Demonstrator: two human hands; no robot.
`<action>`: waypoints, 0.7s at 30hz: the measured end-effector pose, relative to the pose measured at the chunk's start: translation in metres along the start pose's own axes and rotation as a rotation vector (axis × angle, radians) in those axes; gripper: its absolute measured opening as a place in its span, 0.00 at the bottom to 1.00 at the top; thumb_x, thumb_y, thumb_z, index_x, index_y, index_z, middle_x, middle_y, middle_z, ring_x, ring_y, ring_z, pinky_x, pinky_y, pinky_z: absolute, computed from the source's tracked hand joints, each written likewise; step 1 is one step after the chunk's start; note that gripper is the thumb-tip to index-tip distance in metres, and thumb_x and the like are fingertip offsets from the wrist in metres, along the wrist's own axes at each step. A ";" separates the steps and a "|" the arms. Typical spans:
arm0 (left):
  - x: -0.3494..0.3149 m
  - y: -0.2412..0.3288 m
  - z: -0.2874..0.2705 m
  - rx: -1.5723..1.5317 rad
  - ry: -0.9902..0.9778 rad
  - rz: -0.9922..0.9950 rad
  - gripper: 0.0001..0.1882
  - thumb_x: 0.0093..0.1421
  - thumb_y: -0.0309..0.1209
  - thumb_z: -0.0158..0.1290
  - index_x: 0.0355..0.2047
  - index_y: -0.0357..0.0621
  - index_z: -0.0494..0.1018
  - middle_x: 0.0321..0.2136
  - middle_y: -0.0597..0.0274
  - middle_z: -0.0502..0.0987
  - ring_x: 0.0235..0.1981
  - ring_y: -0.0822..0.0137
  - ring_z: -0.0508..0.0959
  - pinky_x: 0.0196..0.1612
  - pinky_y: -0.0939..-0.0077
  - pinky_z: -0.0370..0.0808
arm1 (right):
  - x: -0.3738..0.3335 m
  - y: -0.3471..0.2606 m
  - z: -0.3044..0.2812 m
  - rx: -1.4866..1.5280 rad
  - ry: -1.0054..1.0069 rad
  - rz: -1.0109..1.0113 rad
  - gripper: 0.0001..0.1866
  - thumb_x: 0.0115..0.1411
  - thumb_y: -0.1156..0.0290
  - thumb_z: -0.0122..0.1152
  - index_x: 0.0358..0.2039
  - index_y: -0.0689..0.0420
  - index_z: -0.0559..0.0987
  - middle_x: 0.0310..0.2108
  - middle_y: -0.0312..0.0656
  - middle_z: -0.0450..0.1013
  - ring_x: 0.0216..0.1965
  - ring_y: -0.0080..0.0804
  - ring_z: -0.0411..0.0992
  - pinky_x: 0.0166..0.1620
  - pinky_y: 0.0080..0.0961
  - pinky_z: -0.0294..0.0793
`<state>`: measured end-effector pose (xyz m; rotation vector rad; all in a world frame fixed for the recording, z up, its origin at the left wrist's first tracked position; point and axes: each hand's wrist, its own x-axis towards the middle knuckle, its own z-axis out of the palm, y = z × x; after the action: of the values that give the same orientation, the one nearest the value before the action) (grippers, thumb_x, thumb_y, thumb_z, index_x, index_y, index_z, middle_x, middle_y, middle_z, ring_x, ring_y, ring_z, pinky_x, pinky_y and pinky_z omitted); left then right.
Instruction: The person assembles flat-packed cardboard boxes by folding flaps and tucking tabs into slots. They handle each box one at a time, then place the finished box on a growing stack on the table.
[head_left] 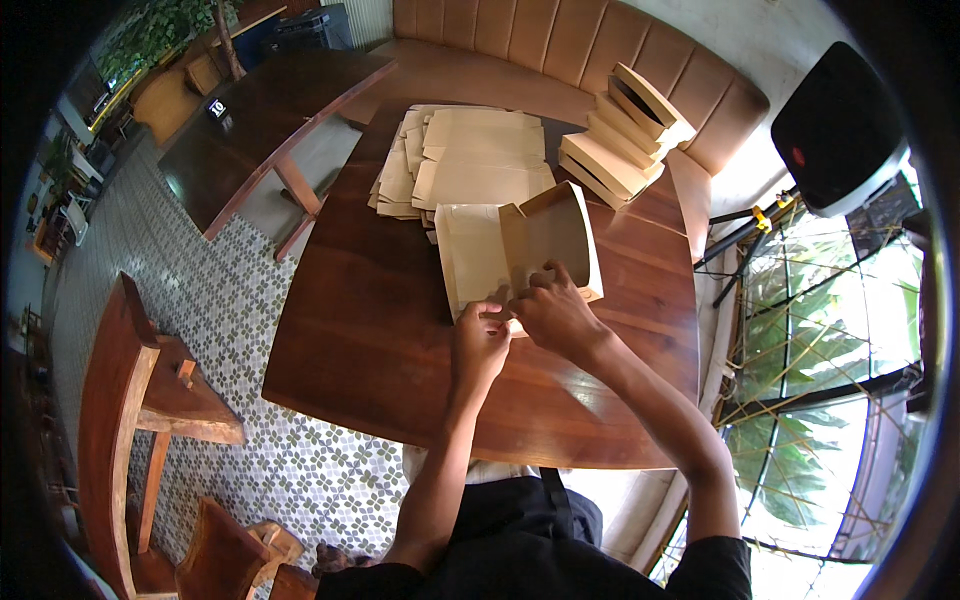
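A partly folded brown cardboard box (474, 245) lies opened out on the wooden table in front of me, its walls raised and its inside facing up. At the box's near edge, my left hand (482, 338) pinches the cardboard by a corner flap. Right beside it, my right hand (552, 312) has bent fingers closed on the same near side, over the middle fold. The hands almost touch, and they hide the flap between them.
Flat unfolded cardboard blanks (484, 150) lie stacked behind the box on the table (370, 330). Several folded boxes (625, 145) are piled at the far right, near a brown padded bench (560, 40). A wooden chair (120, 420) stands on the patterned floor at left.
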<state>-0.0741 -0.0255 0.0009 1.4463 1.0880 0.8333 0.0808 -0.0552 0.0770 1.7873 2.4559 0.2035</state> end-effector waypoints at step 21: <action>-0.005 0.007 0.007 -0.137 0.097 -0.036 0.14 0.62 0.17 0.60 0.44 0.34 0.67 0.34 0.44 0.84 0.39 0.57 0.88 0.42 0.68 0.83 | -0.013 -0.001 0.000 -0.088 0.070 -0.060 0.19 0.56 0.54 0.73 0.45 0.49 0.83 0.38 0.35 0.82 0.51 0.33 0.77 0.71 0.52 0.57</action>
<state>-0.0684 -0.0323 0.0069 1.2804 1.1045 0.9425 0.0844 -0.0680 0.0766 1.6972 2.5009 0.3698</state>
